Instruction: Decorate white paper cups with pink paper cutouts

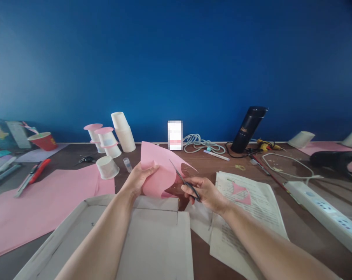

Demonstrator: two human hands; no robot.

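Observation:
My left hand [141,175] grips a sheet of pink paper [157,159] by its left side, thumb on the face turned to me. A curved cut runs in from the sheet's right edge. In my right hand [205,191] is a pair of scissors [183,177] with dark handles, fingers through the loops. The blades point up and left, across the paper beside the curved cut. Below the sheet lies a shallow white box or lid [161,237]. Pink paper scraps [242,193] rest on printed pages [260,210] to the right of my right hand.
Pink sheets [62,194] and a box cutter [30,179] lie left. Paper cups [107,167], some joined with pink discs, stand behind. A phone [175,135], a cable coil [203,144] and a black flask [248,130] line the blue wall. A power strip [324,210] lies right.

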